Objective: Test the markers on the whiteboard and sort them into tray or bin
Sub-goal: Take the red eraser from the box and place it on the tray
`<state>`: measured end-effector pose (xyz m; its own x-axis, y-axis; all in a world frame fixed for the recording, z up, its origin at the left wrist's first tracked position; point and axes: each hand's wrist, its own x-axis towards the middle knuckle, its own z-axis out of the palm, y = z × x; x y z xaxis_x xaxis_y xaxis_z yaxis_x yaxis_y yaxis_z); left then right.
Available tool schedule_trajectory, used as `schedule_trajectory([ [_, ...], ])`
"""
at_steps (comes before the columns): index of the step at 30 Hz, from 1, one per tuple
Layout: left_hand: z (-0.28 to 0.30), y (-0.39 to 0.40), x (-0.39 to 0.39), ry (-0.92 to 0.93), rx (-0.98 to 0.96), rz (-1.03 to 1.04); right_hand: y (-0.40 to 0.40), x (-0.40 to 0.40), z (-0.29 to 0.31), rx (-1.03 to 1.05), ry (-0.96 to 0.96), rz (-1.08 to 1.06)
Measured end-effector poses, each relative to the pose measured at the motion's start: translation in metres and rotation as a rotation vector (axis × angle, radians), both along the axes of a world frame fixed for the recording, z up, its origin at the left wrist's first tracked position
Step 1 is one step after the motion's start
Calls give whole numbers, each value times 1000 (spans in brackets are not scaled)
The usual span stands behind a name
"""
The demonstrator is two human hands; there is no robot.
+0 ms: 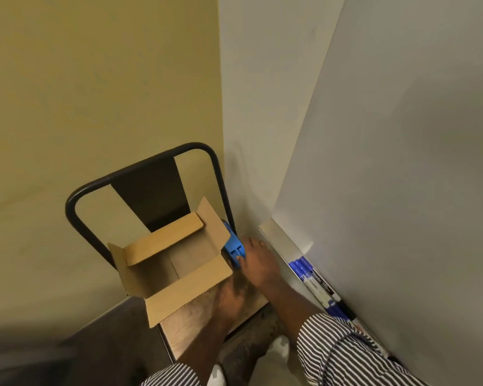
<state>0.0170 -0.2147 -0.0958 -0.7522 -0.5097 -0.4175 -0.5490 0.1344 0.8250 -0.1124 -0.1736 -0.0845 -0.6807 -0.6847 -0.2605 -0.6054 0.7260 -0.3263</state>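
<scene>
Right hand [255, 263] down on the blue tray [234, 250] at the chair's [140, 190] right edge, fingers over its rim, grip not clear enough to call. Left hand [229, 295] blurred, low beside the open box [173, 263] on the seat; fingers impossible to make out. Markers [315, 282] lying in a row on the whiteboard [402, 162] ledge, just right of the right forearm.

Looks like a plain office or classroom corner: painted walls [101, 93], wall-mounted whiteboard [402, 162] with ledge [279, 238] of markers [315, 280], metal-framed chair [140, 185] carrying open cardboard box [173, 268].
</scene>
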Motion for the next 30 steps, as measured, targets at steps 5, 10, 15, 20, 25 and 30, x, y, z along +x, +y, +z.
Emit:
schedule_trajectory([
  [5, -11, -5, -10, -150, 19, 61, -22, -12, -7, -30, -30, 30],
  [10, -29, -9, -15, -193, 25, 82, -36, -14, -22, -20, -59, 44],
  [15, -42, -9, -15, -199, 107, 186, -37, -11, -31, -56, -108, -2],
  [20, -44, -5, -18, -91, 237, 315, -28, -4, -32, -157, -118, -62],
  [25, -22, 9, -17, 170, 227, 297, 0, 1, -13, -269, -117, -207],
  [30, 2, 26, -19, 313, 233, 231, 26, 1, 10, -359, 6, -223],
])
